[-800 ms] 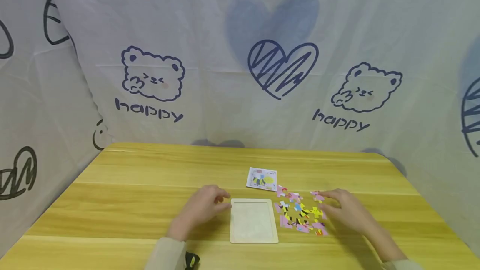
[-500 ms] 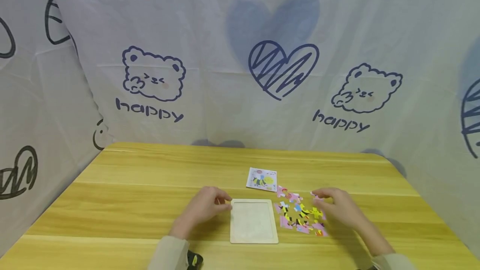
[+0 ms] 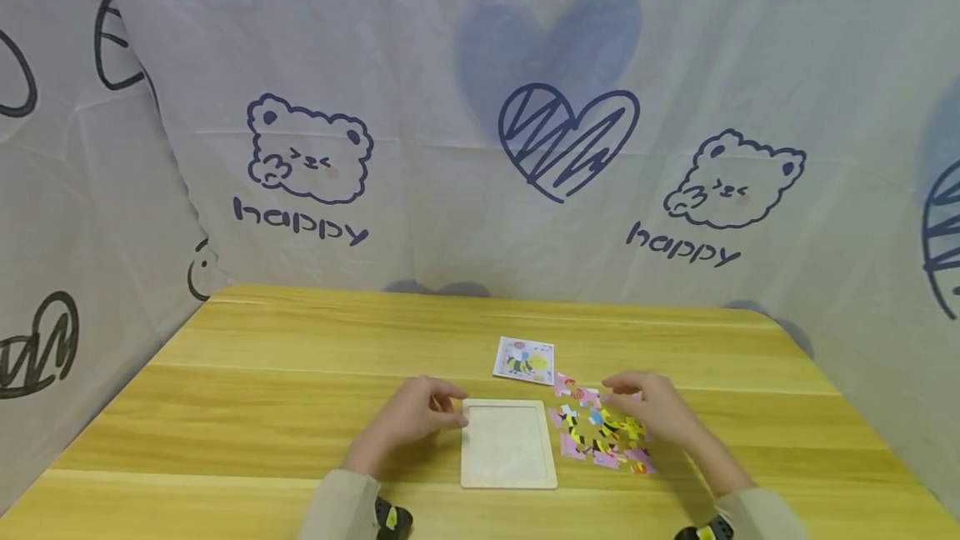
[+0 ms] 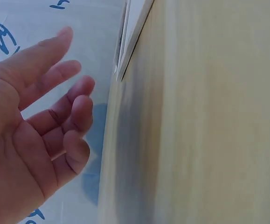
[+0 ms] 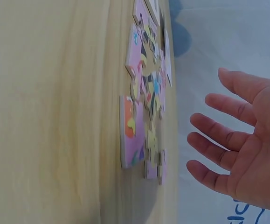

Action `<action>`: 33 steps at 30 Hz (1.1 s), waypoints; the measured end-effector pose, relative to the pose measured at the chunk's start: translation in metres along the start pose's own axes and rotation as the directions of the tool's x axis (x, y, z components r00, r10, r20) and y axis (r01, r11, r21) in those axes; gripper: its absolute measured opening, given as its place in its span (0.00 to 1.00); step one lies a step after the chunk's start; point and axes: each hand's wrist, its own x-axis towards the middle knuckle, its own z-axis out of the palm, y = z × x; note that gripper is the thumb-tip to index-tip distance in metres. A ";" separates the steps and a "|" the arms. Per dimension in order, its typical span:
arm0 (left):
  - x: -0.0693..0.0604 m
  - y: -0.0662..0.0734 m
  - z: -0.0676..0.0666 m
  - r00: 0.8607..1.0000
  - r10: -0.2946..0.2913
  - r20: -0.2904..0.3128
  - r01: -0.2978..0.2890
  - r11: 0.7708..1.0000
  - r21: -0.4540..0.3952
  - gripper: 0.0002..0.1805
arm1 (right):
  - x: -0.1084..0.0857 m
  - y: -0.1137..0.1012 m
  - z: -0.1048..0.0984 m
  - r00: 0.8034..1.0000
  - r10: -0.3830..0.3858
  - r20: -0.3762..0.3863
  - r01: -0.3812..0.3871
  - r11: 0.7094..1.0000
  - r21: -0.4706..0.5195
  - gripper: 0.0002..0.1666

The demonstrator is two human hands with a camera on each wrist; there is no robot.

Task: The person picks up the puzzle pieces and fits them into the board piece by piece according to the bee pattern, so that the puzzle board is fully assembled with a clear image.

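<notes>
My left hand hovers by the upper left corner of a pale square puzzle tray. In the left wrist view its fingers are loosely bent, with nothing between them. To the tray's right lie loose pink, yellow and black jigsaw pieces, roughly grouped in a square. Over the upper right of that group is my right hand, partly covering some pieces. The right wrist view shows this hand holding nothing, its fingers spread and apart from the jigsaw pieces.
A small square card with a bee picture lies behind the tray. Everything rests on a wood-grain table. A white cloth printed with bears and hearts hangs behind the table's far edge.
My right hand has moved left over the pieces, away from the pink piece at their upper right. My left hand has shifted slightly right to the tray's corner. Tray and card stay put.
</notes>
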 end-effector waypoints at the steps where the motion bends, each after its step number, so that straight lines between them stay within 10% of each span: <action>1: 0.000 -0.001 0.000 1.000 -0.004 0.002 0.004 1.000 -0.003 0.19 | 0.001 -0.001 0.001 1.000 -0.012 -0.002 0.012 1.000 -0.017 0.21; 33: -0.002 -0.021 0.008 0.998 -0.057 0.039 0.057 0.998 -0.002 0.32 | 0.048 0.003 0.027 0.978 0.206 -0.013 -0.205 0.977 0.049 0.20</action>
